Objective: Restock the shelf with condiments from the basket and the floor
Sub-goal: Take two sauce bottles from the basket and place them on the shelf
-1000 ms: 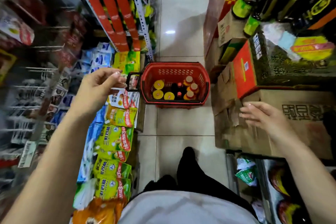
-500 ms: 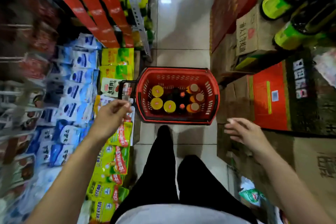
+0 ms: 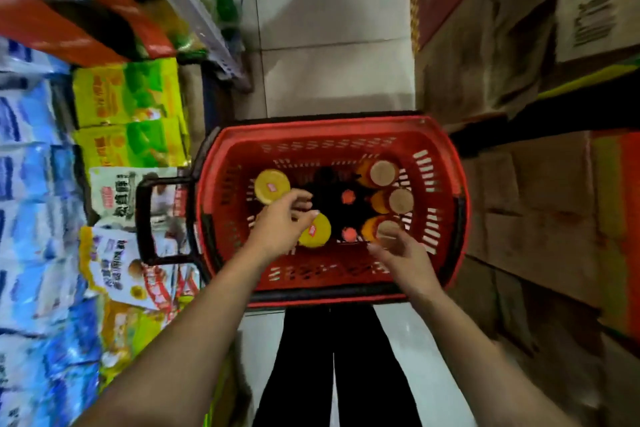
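Head view: left hand (image 3: 280, 229) hovers, fingers spread, over a yellow-lidded jar (image 3: 319, 236) in the red basket (image 3: 332, 124), right hand (image 3: 403, 253) open just short of a tan-capped bottle (image 3: 388, 229), nothing gripped yet, so wrap each below its lid, I'd say, and lift straight.

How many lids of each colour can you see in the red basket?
Yellow lids: 2
Tan lids: 3
Small red caps: 2
Total: 7 in view; the left hand may hide more.
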Motion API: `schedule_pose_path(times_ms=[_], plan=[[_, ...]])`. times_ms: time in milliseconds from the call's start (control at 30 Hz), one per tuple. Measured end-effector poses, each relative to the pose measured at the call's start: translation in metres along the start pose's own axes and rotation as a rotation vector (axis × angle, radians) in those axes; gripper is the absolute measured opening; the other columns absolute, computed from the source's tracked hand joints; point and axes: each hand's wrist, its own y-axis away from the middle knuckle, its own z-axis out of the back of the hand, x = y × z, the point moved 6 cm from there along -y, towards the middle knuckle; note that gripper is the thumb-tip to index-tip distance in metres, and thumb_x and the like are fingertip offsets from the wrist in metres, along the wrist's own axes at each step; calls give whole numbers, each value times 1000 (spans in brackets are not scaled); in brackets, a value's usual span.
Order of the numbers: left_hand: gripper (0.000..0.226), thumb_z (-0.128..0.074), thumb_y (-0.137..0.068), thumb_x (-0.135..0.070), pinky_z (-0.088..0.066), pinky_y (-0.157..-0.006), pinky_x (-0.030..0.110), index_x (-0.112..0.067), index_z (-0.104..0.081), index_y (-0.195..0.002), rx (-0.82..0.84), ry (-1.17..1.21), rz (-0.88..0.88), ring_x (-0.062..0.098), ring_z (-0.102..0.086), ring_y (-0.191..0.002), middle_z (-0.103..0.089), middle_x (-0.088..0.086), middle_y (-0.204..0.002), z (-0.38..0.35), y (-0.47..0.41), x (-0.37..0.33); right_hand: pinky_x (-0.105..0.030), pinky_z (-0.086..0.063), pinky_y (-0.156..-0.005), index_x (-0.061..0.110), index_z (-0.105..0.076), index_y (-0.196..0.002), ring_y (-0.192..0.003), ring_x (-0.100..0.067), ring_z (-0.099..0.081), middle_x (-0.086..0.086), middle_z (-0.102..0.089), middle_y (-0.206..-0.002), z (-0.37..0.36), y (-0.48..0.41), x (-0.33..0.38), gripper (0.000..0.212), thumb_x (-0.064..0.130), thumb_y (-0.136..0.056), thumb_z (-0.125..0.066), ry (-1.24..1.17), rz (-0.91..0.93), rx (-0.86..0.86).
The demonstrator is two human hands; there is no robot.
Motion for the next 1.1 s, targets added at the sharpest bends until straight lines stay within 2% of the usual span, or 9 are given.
schedule_pose_path(times_ms=[67, 133, 233, 367, 500, 667, 833, 1033, 1100], plan=[[43, -62, -85, -14, -45, -90, 33, -7, -47, -125, 67, -123, -36, 20, -58, -99, -57, 8, -118, -28, -38, 17, -10, -46, -75, 7, -52, -115, -86, -9, -59, 10, -55, -93, -12, -37, -25, 41, 0, -78, -67, 39, -1, 13], [56, -62, -85, -16, -40, -101, 33, -11, -38, -135, 165, -263, -78, 23, -49, -120, -48, 8, -134, -52, -68, 32, -27, -48, -87, 7, -48, -124, -97, -20, -60, 1, -56, -108, -21, -65, -48, 56, 1, -74, -71, 131, 14, 21], [70, -63, -83, -18, -31, -109, 43, -18, -26, -142, 277, -505, -166, 28, -32, -135, -34, 7, -147, -81, -104, 47, -32, -44, -98, 13, -42, -134, -113, -17, -53, -7, -52, -129, -35, -96, -67, 69, 7, -73, -74, 312, 120, 46], [75, -66, -81, -17, -36, -105, 45, -23, -25, -143, 287, -647, -306, 25, -29, -137, -34, 2, -148, -102, -128, 40, -27, -35, -105, 15, -43, -135, -127, -19, -45, -5, -49, -138, -58, -120, -73, 67, 12, -74, -73, 529, 265, 34], [60, -66, -79, -10, -41, -98, 42, -18, -42, -134, 287, -676, -351, 24, -41, -129, -47, 5, -139, -110, -137, 30, -21, -38, -93, 11, -55, -124, -115, -22, -55, -9, -60, -125, -68, -134, -76, 56, 7, -72, -74, 555, 269, -4], [57, -70, -75, -11, -39, -98, 40, -13, -49, -128, 298, -654, -360, 26, -46, -125, -54, 7, -132, -105, -139, 28, 6, -27, -75, 7, -55, -121, -108, -20, -58, -11, -60, -120, -63, -131, -75, 48, -5, -76, -67, 528, 242, -12], [56, -71, -75, -15, -40, -95, 41, -11, -50, -126, 334, -647, -370, 28, -49, -120, -58, 9, -125, -103, -122, 14, -22, -47, -86, 9, -52, -121, -100, -19, -62, -7, -57, -117, -61, -104, -62, 45, -6, -80, -60, 498, 294, -5], [56, -67, -78, -21, -39, -96, 40, -16, -47, -129, 313, -659, -370, 24, -45, -123, -54, 4, -130, -70, -71, -19, -7, -39, -77, 11, -53, -117, -95, -11, -60, -4, -58, -112, -41, -52, -38, 38, 5, -81, -64, 448, 285, -3], [54, -65, -80, -20, -38, -99, 39, -18, -45, -131, 315, -669, -399, 22, -43, -126, -52, 2, -133, -59, -50, -39, -13, -39, -82, 15, -52, -120, -100, -15, -58, -2, -60, -113, -28, -34, -24, 44, 16, -80, -69, 424, 284, -38]])
